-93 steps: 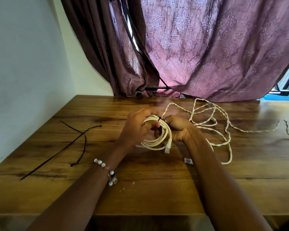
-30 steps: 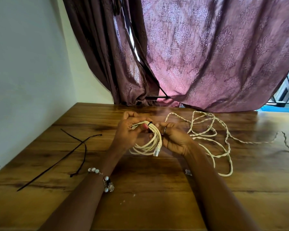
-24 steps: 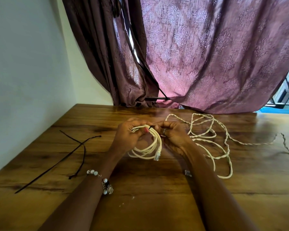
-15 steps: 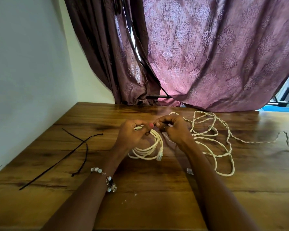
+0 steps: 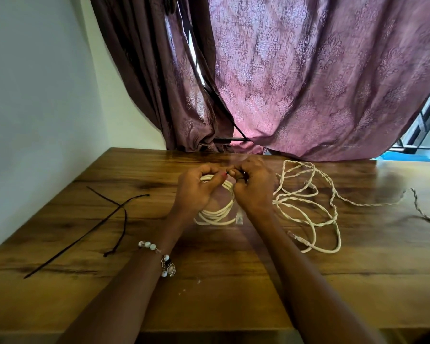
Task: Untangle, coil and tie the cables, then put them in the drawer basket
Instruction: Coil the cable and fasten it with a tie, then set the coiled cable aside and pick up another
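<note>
— Hands first: where do they sit against the coiled cable (image 5: 217,209)?

— Both are at its far rim. The left hand (image 5: 196,192) curls its fingers round the coil's top left; the right hand (image 5: 255,187) is closed in a pinch at the coil's top right, thumb and forefinger tips meeting those of the left. Whether a tie sits between those tips cannot be made out. The coil's near arc and its clear plug (image 5: 240,216) rest on the wooden table (image 5: 209,294), showing between the two wrists.

— And around the coil?

— Right of it, touching nothing of the hands, a loose twisted cable (image 5: 308,207) sprawls in open loops, one strand trailing off toward the table's right edge. Left of the coil, well apart, black cable ties (image 5: 104,219) lie crossed. Beyond the coil hangs a purple curtain (image 5: 308,83).

— Anything in the way?

— The two hands hide the coil's upper part. A beaded bracelet (image 5: 159,256) rides the left wrist, nearer than the coil.
</note>
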`<state>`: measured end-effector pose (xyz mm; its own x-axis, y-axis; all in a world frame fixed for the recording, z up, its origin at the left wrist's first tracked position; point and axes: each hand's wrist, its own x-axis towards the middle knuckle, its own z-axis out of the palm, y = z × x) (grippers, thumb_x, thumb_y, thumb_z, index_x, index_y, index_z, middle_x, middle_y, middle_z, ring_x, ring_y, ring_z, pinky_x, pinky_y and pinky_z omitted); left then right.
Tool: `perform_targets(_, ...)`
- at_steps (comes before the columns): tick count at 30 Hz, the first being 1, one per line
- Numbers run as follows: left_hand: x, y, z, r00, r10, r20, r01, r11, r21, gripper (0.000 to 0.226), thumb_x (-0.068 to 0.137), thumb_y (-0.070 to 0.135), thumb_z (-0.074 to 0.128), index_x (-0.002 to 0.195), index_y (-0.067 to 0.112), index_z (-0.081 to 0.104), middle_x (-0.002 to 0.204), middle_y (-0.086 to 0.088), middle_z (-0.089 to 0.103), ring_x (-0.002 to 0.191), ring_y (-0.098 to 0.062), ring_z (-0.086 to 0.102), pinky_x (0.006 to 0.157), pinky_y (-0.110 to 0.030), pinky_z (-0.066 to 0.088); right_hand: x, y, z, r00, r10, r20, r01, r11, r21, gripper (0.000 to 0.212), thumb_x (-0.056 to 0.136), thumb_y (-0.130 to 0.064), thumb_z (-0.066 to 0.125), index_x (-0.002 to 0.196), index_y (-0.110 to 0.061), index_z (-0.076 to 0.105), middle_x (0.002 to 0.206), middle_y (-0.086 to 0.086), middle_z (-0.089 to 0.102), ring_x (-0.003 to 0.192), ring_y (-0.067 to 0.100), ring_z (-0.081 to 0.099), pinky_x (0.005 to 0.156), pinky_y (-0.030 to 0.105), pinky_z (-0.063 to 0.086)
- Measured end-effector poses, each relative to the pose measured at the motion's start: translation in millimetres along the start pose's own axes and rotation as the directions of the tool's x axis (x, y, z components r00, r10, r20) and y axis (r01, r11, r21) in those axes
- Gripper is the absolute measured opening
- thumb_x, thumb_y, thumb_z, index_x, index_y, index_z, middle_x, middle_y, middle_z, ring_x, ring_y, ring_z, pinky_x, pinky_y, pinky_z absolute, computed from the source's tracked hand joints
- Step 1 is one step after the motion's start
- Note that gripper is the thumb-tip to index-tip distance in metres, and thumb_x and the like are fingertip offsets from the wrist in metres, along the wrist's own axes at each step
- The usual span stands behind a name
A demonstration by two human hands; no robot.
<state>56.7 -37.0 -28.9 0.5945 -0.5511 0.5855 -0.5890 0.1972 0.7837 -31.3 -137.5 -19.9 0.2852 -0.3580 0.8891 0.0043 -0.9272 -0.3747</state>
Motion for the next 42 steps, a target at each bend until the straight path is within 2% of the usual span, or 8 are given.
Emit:
perform_targets(7, -1.4, -6.9, -8.0, 1.0, -0.014, -0.019, 0.015, 0.998, 0.056, 0.015, 0.086, 0.023, 0.068, 0.072, 0.028, 0.069, 0.067, 0.014, 0.068, 0.062, 0.001, 0.06, 0.06, -0.026, 0.046, 1.6, 12.5, -0.6, 0.912, 0.278, 0.301, -0.354, 0.905, 0.235, 0.015, 0.079, 0.006, 0.068, 0.085, -0.006, 0.075, 0.079, 0.006, 0.072, 0.07, -0.004, 0.062, 0.068, 0.012, 0.048)
perform_targets(11, -2.3, -6.0, -10.1, 0.988, -0.103, -0.111, 0.097, 0.994, -0.055, 0.014, 0.085, 0.019, 0.068, 0.073, 0.025, 0.07, 0.062, 0.014, 0.067, 0.057, 0.001, 0.058, 0.056, -0.021, 0.043, -1.2, 6.1, 0.9, 0.804, 0.334, 0.491, -0.59, 0.548, 0.593, 0.041, 0.086, -0.003, 0.065, 0.123, -0.019, 0.058, 0.092, 0.024, 0.068, 0.088, 0.025, 0.066, 0.085, 0.045, 0.055)
perform_targets(15, -2.1, 5.1, -10.0, 0.935, -0.289, -0.203, 0.218, 0.925, -0.312, 0.011, 0.084, 0.021, 0.07, 0.09, 0.012, 0.072, 0.074, 0.001, 0.07, 0.058, -0.005, 0.062, 0.049, -0.02, 0.043, -9.1, -6.5, -12.3, 0.606, 0.402, 0.686, -0.794, 0.268, 0.545, 0.076, 0.075, -0.022, 0.072, 0.14, -0.03, 0.033, 0.112, 0.01, 0.067, 0.094, 0.018, 0.069, 0.075, 0.031, 0.055)
perform_targets(18, -4.0, 10.0, -6.7, 0.907, -0.362, -0.212, 0.249, 0.871, -0.423, 0.032, 0.083, 0.03, 0.068, 0.108, 0.01, 0.066, 0.088, -0.006, 0.068, 0.069, -0.013, 0.064, 0.05, -0.022, 0.048, -14.0, -13.0, -31.3, 0.532, 0.395, 0.749, -0.845, 0.311, 0.436, 0.055, 0.08, -0.024, 0.073, 0.13, -0.014, 0.052, 0.116, 0.014, 0.067, 0.099, 0.025, 0.067, 0.083, 0.042, 0.056)
perform_targets(24, -12.4, 34.4, 13.7, 0.876, -0.422, -0.233, 0.276, 0.836, -0.475, 0.044, 0.097, 0.043, 0.039, 0.124, 0.013, 0.057, 0.127, -0.012, 0.059, 0.117, -0.025, 0.056, 0.101, -0.045, 0.046, -10.6, -25.0, -76.7, 0.554, 0.462, 0.693, -0.814, 0.476, 0.333, 0.029, 0.085, -0.03, 0.069, 0.101, -0.006, 0.07, 0.093, 0.017, 0.07, 0.081, 0.026, 0.063, 0.081, 0.051, 0.054)
perform_targets(30, -13.1, 81.0, 55.6, 0.879, -0.472, 0.065, 0.388, 0.632, -0.671, 0.048, 0.098, 0.046, 0.036, 0.119, 0.006, 0.055, 0.089, -0.009, 0.066, 0.064, -0.012, 0.066, 0.053, -0.027, 0.058, -7.4, -21.9, -143.6, 0.643, 0.552, 0.531, -0.763, 0.522, 0.382, 0.016, 0.09, -0.008, 0.061, 0.104, -0.001, 0.068, 0.09, 0.019, 0.07, 0.071, 0.026, 0.064, 0.068, 0.042, 0.056)
perform_targets(34, -13.0, 109.3, 100.7, 0.866, -0.424, 0.267, 0.48, 0.553, -0.681, 0.053, 0.094, 0.053, 0.039, 0.111, 0.007, 0.059, 0.104, -0.006, 0.069, 0.088, -0.019, 0.067, 0.077, -0.038, 0.056, -8.0, -6.2, -201.3, 0.66, 0.622, 0.421, -0.751, 0.528, 0.396, 0.018, 0.09, -0.009, 0.06, 0.106, -0.003, 0.067, 0.08, 0.012, 0.07, 0.063, 0.024, 0.064, 0.056, 0.037, 0.058)
perform_targets(42, -29.6, 147.5, 230.3, 0.779, -0.365, 0.51, 0.622, 0.545, -0.562, 0.035, 0.099, 0.042, 0.039, 0.095, 0.013, 0.058, 0.077, -0.005, 0.071, 0.072, -0.016, 0.066, 0.06, -0.025, 0.056, -13.3, 76.4, -339.2, 0.591, 0.801, 0.102, -0.765, 0.515, 0.387, 0.014, 0.089, -0.009, 0.06, 0.099, -0.003, 0.068, 0.081, 0.022, 0.065, 0.071, 0.031, 0.063, 0.073, 0.051, 0.056)
